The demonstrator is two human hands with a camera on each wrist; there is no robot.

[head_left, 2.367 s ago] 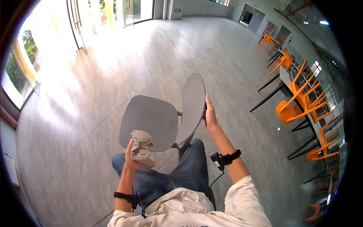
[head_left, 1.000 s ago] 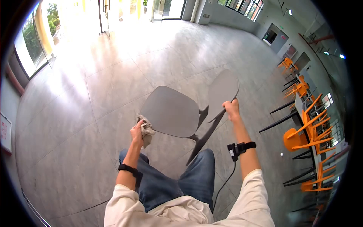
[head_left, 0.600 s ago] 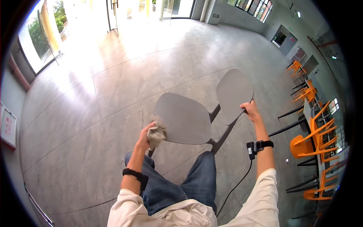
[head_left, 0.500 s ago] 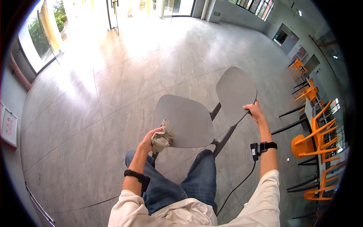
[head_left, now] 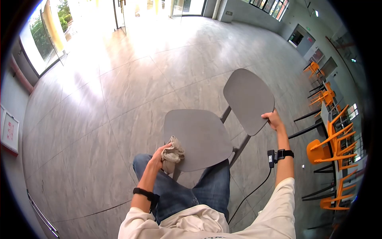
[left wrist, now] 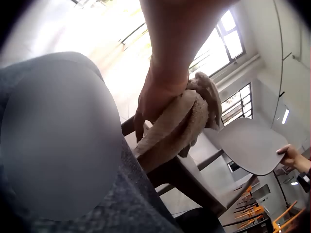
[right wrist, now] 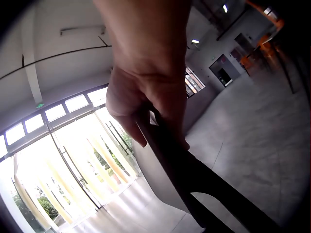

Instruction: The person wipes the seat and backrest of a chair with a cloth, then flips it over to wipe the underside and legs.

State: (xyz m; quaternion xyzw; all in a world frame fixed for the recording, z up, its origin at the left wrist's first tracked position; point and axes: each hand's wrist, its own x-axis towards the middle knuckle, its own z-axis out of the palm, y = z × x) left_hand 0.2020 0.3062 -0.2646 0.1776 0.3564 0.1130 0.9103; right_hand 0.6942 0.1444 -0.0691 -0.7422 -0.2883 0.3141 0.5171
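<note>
A grey chair stands in front of me, its seat close before my knees and its rounded backrest off to the right. My right hand grips the backrest's edge, thumb on the front face and fingers behind, as the right wrist view also shows. In my left hand is a crumpled beige cloth, held at the near left corner of the seat. Seen from the left wrist, the cloth bunches under the fingers beside the chair's frame.
Orange chairs rest upturned on tables along the right side. Glass doors let in bright light at the far left. A framed sign is on the left wall. A cable hangs from the right wrist camera.
The chair has turned, so its backrest faces me more and the seat has come nearer. The right hand moved right with the backrest; the left hand shifted the cloth along the seat's near left edge.
</note>
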